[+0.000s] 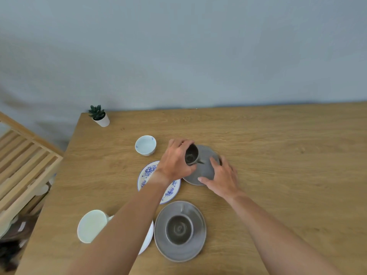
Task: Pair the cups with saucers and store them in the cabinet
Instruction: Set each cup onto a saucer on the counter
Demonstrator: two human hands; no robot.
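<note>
Two grey cups (191, 155) (179, 229), two white cups (145, 144) (92, 226), four saucers (206, 169) (179, 253) (146, 175) (149, 237), one plant (98, 115), two hands (174, 161) (224, 177)

A wooden table (278, 145) stands against a plain grey-blue wall (178, 46).

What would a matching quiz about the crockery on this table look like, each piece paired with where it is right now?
Things:
1. far grey cup
2. near grey cup
3. flowered saucer
4. small white cup

States:
A. alone on the table, no saucer under it
B. tilted in the left hand
C. bare, partly hidden by the left forearm
D. upright on a grey saucer

Pairs: 1-B, 2-D, 3-C, 4-A
</note>
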